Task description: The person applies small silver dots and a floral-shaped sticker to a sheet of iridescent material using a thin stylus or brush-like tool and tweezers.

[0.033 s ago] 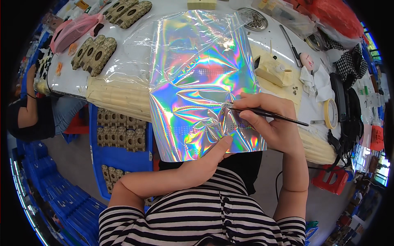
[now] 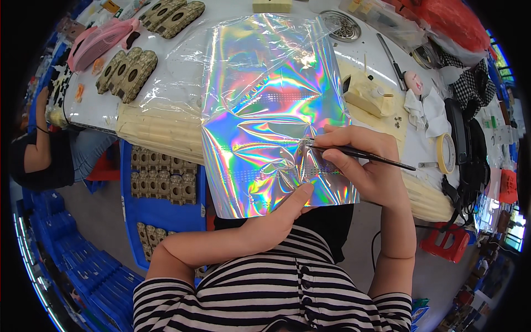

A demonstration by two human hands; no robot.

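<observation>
A shiny rainbow-silver film sheet [image 2: 265,110], creased and dotted with rows of small marks, lies over the table's near edge and hangs toward my lap. My left hand [image 2: 282,220] grips its near edge, thumb on top and fingers mostly hidden beneath. In a pen-like pinch, my right hand [image 2: 368,160] holds a slim dark-handled tool [image 2: 387,161], which looks like a fine paintbrush. Its tip meets a small crumpled patch on the film, just beyond my left thumb; exactly what is there is too small to make out.
Camouflage-patterned model parts [image 2: 127,74] stand at left; more fill a blue tray [image 2: 160,206] below. A metal dish [image 2: 340,26], a yellowish block [image 2: 368,97], a tape roll [image 2: 446,154] and a red stool [image 2: 444,243] are rightward. Another person [image 2: 41,157] sits at far left.
</observation>
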